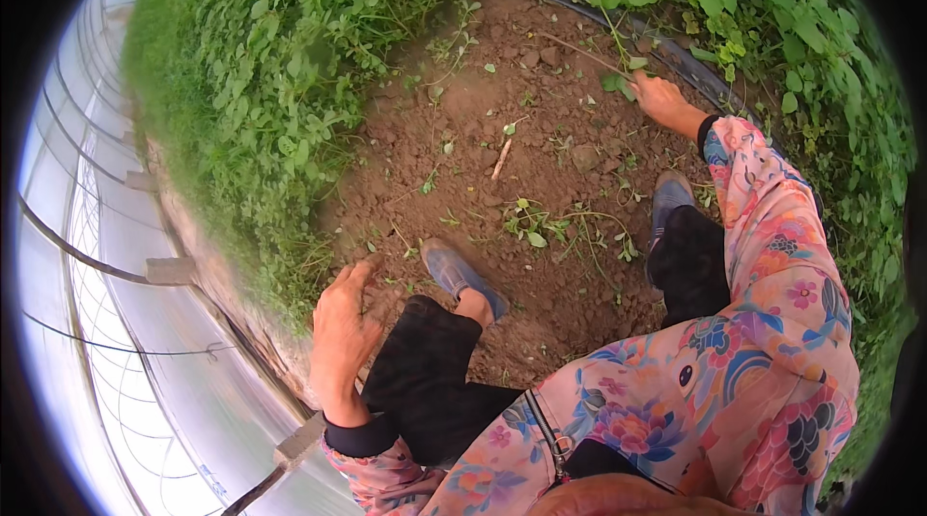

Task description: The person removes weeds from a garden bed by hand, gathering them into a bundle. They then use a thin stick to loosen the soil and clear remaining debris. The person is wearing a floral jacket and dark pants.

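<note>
Beside the black pipe, my right hand (663,102) is closed on one end of a thin brown stick (585,54), which slants to the upper left just above the soil. A green leaf (617,84) and an upright plant stem (618,33) are right at those fingertips; whether the fingers also pinch them cannot be made out. My left hand (346,335) hangs in front of my left knee with nothing in it, fingers loosely bent and apart. Between my shoes lie pulled-up weeds (539,223) on the brown soil (471,125).
Dense low weeds (290,96) cover the ground on the left. A black pipe or hose (681,60) curves along the leafy plants (811,45) on the right. Greenhouse plastic film (145,313) and concrete blocks (171,270) line the far left. A short pale stick (501,159) lies ahead.
</note>
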{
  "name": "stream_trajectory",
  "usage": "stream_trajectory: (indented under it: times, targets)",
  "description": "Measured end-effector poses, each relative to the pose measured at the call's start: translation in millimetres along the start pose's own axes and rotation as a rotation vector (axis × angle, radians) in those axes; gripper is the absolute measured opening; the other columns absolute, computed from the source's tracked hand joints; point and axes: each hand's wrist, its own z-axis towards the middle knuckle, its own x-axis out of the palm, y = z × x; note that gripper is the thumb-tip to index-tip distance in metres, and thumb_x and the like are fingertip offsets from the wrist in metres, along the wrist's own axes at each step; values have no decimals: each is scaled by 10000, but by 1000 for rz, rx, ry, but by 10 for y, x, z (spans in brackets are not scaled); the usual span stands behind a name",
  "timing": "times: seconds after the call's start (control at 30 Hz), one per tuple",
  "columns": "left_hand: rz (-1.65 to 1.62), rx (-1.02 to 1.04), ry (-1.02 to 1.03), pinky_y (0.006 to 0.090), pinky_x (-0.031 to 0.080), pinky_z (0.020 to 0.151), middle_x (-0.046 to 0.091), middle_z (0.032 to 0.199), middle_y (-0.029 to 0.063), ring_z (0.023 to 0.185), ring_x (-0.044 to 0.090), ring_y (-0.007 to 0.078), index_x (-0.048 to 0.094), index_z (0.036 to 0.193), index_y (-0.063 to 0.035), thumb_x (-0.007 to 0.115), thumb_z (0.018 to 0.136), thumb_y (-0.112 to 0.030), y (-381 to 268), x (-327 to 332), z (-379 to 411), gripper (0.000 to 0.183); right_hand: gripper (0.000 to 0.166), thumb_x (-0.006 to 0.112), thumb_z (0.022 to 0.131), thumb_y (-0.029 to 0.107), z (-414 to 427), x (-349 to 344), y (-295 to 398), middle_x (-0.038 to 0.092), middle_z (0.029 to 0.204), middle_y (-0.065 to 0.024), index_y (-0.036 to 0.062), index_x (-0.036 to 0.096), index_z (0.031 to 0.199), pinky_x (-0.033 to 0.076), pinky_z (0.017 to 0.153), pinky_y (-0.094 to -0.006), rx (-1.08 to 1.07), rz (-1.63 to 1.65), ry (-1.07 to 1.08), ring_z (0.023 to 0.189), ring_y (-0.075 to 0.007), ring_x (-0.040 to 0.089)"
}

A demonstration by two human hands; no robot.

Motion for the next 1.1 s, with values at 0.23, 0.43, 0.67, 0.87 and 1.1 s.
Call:
stream_trajectory:
  times: [0.23, 0.43, 0.67, 0.87, 1.1]
  targets:
    - [-28, 40, 18, 349, 465, 793, 629, 990, 153, 878, 614, 257, 581, 1114, -6, 646, 746, -102, -118, 52, 13, 386, 314, 415, 925, 328, 330, 9, 259, 612, 838, -251, 34, 473, 1019, 478, 684, -510, -64, 75, -80, 800, -446, 587]
    - [-18, 26, -5, 367, 462, 775, 624, 956, 169, 857, 608, 288, 583, 1087, -1, 649, 742, -113, 36, 30, -81, 368, 255, 453, 926, 292, -906, 43, -553, 568, 695, -250, 43, 405, 957, 427, 576, -518, -45, 149, 37, 666, -455, 558]
    - [62, 93, -27, 359, 469, 776, 634, 982, 161, 870, 620, 268, 584, 1073, 8, 659, 748, -136, -72, 69, -21, 363, 267, 426, 931, 294, -718, -55, -269, 573, 754, -288, 27, 422, 937, 429, 621, -529, -18, 186, -71, 742, -477, 555]
    - [43, 117, -59, 360, 466, 776, 635, 978, 152, 854, 618, 264, 578, 1090, 11, 652, 753, -129, 16, 142, -119, 372, 275, 437, 928, 326, -1027, 149, -697, 590, 798, -283, 67, 416, 1016, 442, 659, -528, 46, 144, 0, 787, -465, 572]
    - [57, 46, -70, 400, 454, 752, 617, 955, 173, 866, 592, 333, 582, 1071, -31, 650, 767, -166, 30, 65, -183, 340, 264, 446, 926, 322, -930, 7, -709, 586, 724, -260, 68, 408, 985, 438, 588, -527, -78, 13, -33, 679, -467, 567]
